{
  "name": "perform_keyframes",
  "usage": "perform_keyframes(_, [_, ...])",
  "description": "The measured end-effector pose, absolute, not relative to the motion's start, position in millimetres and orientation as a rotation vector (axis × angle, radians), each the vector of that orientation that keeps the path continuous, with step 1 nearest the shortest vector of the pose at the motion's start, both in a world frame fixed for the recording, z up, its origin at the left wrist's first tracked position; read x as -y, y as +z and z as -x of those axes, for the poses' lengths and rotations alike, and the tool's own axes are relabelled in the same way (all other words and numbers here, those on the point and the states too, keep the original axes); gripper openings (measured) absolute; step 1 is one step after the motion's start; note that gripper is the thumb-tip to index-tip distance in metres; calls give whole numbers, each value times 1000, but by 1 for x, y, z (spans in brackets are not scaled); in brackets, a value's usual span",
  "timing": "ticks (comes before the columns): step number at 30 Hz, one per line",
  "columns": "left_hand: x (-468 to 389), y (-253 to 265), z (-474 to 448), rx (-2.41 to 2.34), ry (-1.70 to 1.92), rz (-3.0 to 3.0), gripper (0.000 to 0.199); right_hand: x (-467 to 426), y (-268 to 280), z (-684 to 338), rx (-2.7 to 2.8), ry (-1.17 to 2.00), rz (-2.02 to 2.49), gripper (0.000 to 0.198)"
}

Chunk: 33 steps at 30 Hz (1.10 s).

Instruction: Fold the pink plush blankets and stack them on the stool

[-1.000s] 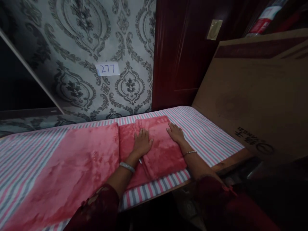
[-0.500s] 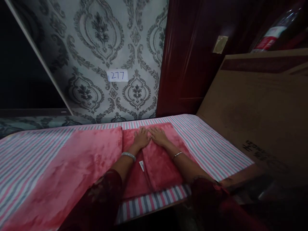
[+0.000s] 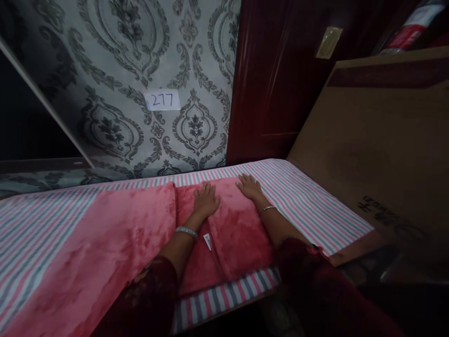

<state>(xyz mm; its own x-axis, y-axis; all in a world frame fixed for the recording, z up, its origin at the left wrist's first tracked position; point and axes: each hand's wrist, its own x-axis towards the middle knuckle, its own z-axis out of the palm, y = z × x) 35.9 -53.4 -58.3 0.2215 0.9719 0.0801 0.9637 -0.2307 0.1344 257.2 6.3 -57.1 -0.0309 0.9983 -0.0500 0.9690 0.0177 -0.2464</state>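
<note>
A plush pink-red blanket (image 3: 119,229) lies partly folded across the striped cloth. Its right side is folded inward as a flap, and its left side is folded over too, with a darker strip between the two edges. My left hand (image 3: 206,200) rests flat on that strip near the right flap's edge, fingers apart. At the flap's far right corner, my right hand (image 3: 249,187) lies palm down with its fingers spread. A small white tag (image 3: 207,241) shows beside the flap's edge. Neither hand grips the fabric.
Pink, white and grey striped cloth (image 3: 294,187) covers the table. To the right stands a large cardboard box (image 3: 379,135), with a bottle (image 3: 410,30) behind it. Patterned wallpaper bears a paper label (image 3: 162,99) marked 277. A dark screen (image 3: 31,117) is at the left.
My right hand has slid rightward across the flap, away from my left hand, to its far right corner. My left hand stays in nearly the same place. The view has shifted slightly.
</note>
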Motion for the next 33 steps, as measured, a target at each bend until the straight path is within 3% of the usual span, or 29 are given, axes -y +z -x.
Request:
perform_keyframes(7, [48,-51,-30,-1854,240,-2344,65,48,-30,-258,2176,346,2028,65])
perform_keyframes(14, [80,-32,-48,-1869,262,-2321,64,165,-60,-247,2463,197,1755,61])
perform_keyframes(23, [162,-58,-70,-1629,205,-2583,65,171,-63,-272,2249,125,1957,60])
perform_keyframes(29, [149,-53,-59,-1396,370,-2267,67,178,-75,-327,1794,273,2099,62])
perform_keyframes(33, [151,-44,-31,-1226,494,-2138,60,175,-73,-347,1531,574,1969,60])
